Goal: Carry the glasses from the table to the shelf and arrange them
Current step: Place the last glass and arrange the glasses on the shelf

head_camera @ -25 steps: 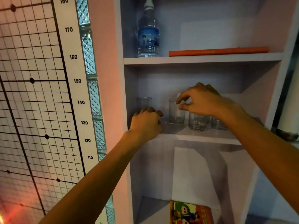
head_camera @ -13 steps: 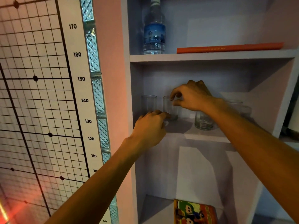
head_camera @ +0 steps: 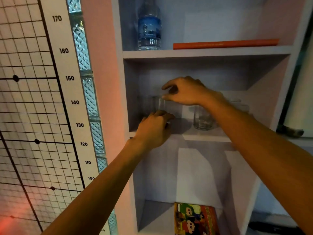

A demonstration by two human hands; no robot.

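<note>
Several clear glasses stand on the middle shelf (head_camera: 206,137). Two tall ones are side by side at the left: the leftmost glass (head_camera: 146,104) and a second tall glass (head_camera: 160,103). A short glass (head_camera: 203,120) is near the front, and fainter ones (head_camera: 237,103) are at the back right. My right hand (head_camera: 184,92) hovers over the second tall glass, thumb tip at its rim, index finger lifted off it. My left hand (head_camera: 154,129) is curled at the shelf's front edge and hides the bases of both tall glasses.
The shelf above holds a water bottle (head_camera: 149,29) and a flat orange book (head_camera: 225,43). A colourful cartoon book (head_camera: 194,217) lies on the bottom shelf. A height chart (head_camera: 71,102) and glass blocks (head_camera: 89,97) cover the wall to the left.
My right hand slid the second tall glass left, up against the leftmost one, and its index finger has lifted from the rim. My left hand edged forward along the shelf edge.
</note>
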